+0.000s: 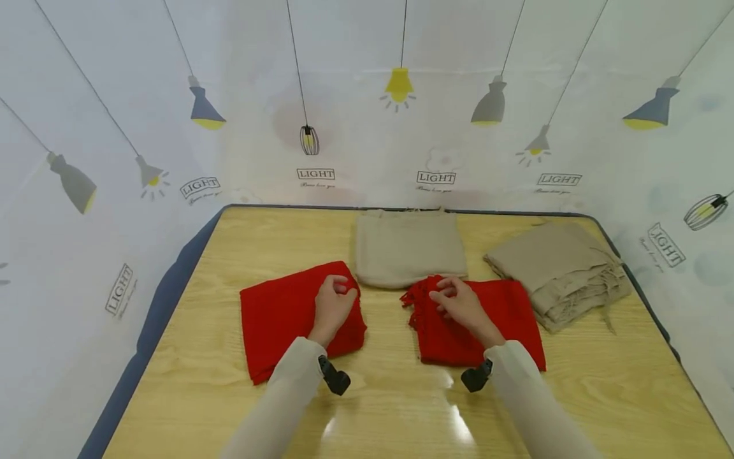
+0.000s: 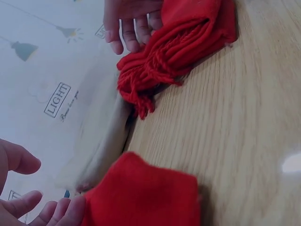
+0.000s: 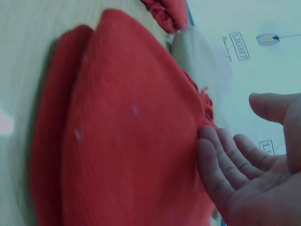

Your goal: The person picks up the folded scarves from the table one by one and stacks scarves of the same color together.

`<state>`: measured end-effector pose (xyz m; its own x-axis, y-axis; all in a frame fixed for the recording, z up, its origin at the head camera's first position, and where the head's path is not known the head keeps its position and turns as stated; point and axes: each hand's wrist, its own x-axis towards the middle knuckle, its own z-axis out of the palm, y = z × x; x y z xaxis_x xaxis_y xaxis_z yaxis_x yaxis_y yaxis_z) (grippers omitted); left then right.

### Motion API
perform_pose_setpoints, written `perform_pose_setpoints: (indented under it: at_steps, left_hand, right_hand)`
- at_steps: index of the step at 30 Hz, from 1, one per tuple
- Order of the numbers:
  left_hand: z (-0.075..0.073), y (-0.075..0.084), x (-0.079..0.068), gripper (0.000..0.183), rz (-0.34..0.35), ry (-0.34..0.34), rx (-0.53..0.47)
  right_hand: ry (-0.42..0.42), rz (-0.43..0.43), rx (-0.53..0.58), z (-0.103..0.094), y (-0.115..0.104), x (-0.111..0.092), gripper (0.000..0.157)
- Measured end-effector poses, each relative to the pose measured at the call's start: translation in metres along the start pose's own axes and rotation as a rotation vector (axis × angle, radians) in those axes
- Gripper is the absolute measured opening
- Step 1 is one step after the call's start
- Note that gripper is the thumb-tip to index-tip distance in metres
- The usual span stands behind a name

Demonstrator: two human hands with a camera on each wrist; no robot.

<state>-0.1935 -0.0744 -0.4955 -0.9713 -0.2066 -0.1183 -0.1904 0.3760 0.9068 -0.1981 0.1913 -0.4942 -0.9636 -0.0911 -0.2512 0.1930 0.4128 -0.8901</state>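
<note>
Fingers [image 3: 212,165] relaxed, left hand [image 1: 332,309] and right hand [image 1: 464,309] hung, perhaps touching folded red scarves [image 1: 275,325] [image 1: 459,344], before the central beige scarf [image 1: 410,248].

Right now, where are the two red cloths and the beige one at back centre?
Left red cloth [image 1: 281,319]: head view, top face, left of middle.
Right red cloth [image 1: 444,338]: head view, lower left of top face.
Back-centre beige cloth [image 1: 410,248]: head view, middle of top face.
</note>
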Motion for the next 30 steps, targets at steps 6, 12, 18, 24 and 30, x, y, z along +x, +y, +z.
perform_pose_setpoints:
  at_steps: [6, 12, 18, 24, 30]
  left_hand:
    - [-0.011, -0.001, -0.003, 0.031, -0.065, -0.040, -0.076]
    - [-0.022, -0.004, -0.005, 0.032, -0.085, -0.039, -0.090]
    - [-0.035, -0.009, -0.008, 0.033, -0.069, -0.046, -0.074]
    - [-0.048, -0.014, -0.010, 0.034, -0.062, -0.046, -0.060]
    - [-0.061, -0.019, -0.011, 0.035, -0.065, -0.032, -0.045]
  right_hand:
    - [-0.020, -0.019, 0.028, 0.007, -0.002, -0.001, 0.034]
    - [-0.077, -0.024, 0.096, 0.023, -0.011, 0.003, 0.033]
    - [-0.091, 0.001, 0.164, 0.043, -0.019, 0.005, 0.027]
    - [-0.094, 0.010, 0.183, 0.057, -0.023, 0.005, 0.031]
    - [-0.107, 0.012, 0.164, 0.067, -0.025, 0.005, 0.031]
